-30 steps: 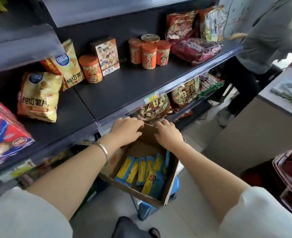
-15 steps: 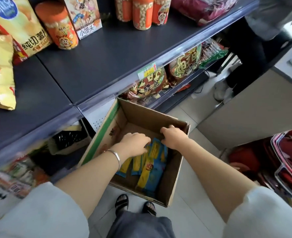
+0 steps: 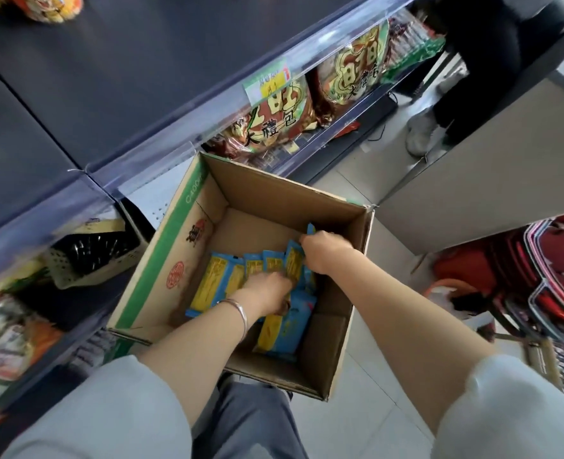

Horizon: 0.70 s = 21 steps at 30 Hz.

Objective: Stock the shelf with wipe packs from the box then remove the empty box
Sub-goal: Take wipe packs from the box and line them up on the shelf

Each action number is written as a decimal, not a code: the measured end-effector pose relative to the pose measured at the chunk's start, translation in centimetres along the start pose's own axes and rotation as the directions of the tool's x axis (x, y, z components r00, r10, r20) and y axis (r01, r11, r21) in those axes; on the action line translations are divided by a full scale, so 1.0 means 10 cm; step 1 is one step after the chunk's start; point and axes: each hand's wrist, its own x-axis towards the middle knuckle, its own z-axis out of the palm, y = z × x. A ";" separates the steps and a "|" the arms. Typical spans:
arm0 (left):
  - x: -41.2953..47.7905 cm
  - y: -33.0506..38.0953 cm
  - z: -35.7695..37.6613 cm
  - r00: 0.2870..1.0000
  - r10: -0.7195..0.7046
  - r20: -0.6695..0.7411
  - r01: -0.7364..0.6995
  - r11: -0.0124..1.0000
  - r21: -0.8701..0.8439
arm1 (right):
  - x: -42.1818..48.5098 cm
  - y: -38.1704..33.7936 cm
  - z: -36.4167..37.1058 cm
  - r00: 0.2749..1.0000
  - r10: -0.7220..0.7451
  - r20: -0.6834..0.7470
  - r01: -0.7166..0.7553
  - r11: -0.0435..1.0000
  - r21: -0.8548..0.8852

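An open cardboard box (image 3: 174, 256) with a green-striped flap stands below the dark shelf (image 3: 135, 71). Several blue and yellow wipe packs (image 3: 217, 283) stand in a row on its floor. My left hand (image 3: 267, 291) reaches down among the packs, fingers curled around their tops; a bracelet is on that wrist. My right hand (image 3: 323, 251) pinches the upper edge of a pack at the right end of the row. The fingertips of both hands are partly hidden by the packs.
Large red and green snack bags (image 3: 274, 124) fill the shelf level just behind the box. A beige basket (image 3: 88, 256) sits at the lower left. Another person's legs (image 3: 466, 61) stand at the upper right beside a grey counter (image 3: 492, 180). Red shopping baskets (image 3: 559, 279) are stacked at right.
Both hands have gone from the box's far rim down inside it to the wipe packs. My view has tilted down toward the box.
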 end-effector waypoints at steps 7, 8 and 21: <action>-0.19 -0.13 -0.05 0.998 -0.051 0.048 0.059 0.982 -0.181 | 0.06 -0.09 0.10 0.994 0.109 -0.013 -0.107 0.988 0.110; -0.24 -0.18 -0.11 0.997 -0.062 0.034 0.067 0.979 -0.191 | 0.05 -0.10 0.10 0.993 0.121 -0.007 -0.119 0.986 0.117; -1.07 -0.56 -1.09 0.901 -0.298 -0.315 0.093 0.842 -0.531 | -0.67 -0.08 -0.40 0.979 0.120 -0.167 -0.055 0.934 0.354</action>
